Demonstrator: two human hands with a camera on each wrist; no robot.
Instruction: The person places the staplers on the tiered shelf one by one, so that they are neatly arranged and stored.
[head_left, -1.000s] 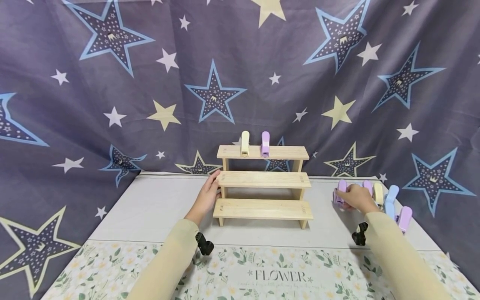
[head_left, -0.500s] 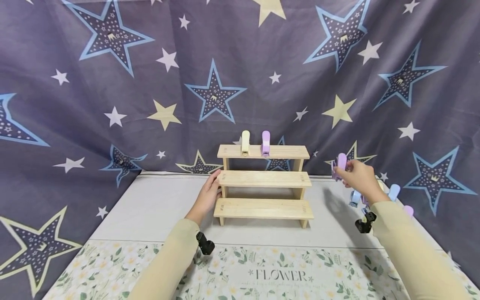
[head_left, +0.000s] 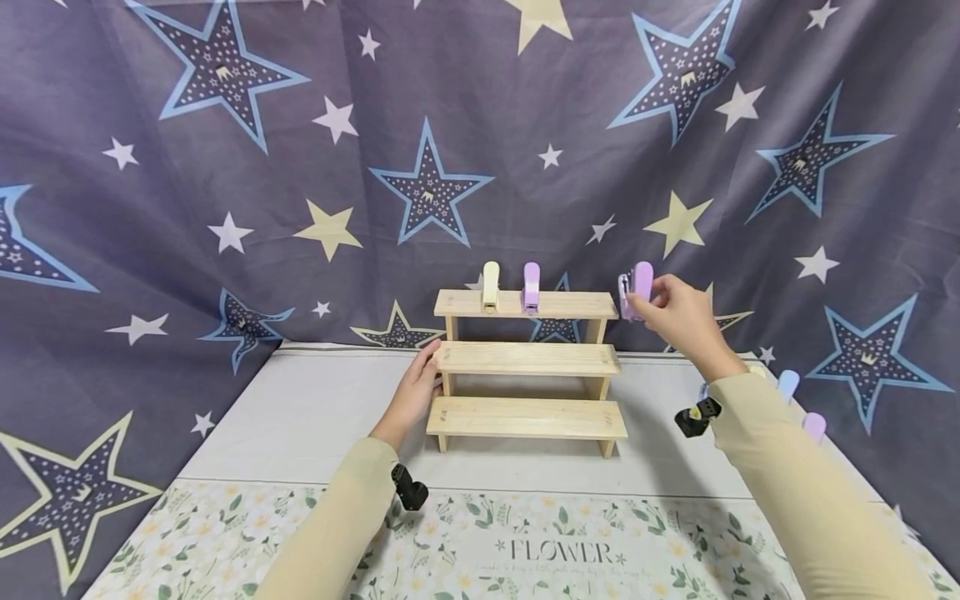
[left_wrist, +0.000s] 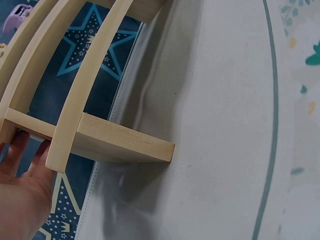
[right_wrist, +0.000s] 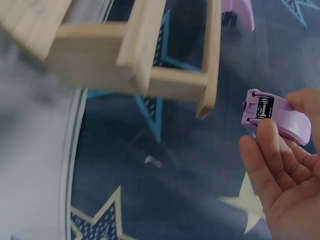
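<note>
A three-tier wooden stepped shelf [head_left: 525, 358] stands on the pale table. My left hand [head_left: 411, 398] grips its left end at the middle tier; in the left wrist view the fingers [left_wrist: 40, 165] reach round the side piece. Just off the right end of the top tier, my right hand [head_left: 686, 321] pinches a purple hole punch [head_left: 641, 287] in the air. The right wrist view shows its black spring part facing the camera, between thumb and fingers. On the top tier sit a yellow hole punch [head_left: 491, 287] and another purple hole punch [head_left: 531, 287], side by side.
At the right, partly hidden by my right sleeve, are a blue hole punch [head_left: 788, 384] and a purple one [head_left: 814, 426]. A dark star-patterned curtain [head_left: 300, 192] hangs behind. A flowered mat [head_left: 450, 542] covers the table's front.
My right hand has lifted the purple hole punch off the table at the right and carried it up and left to the shelf's top-tier end. My left hand has stayed in place.
</note>
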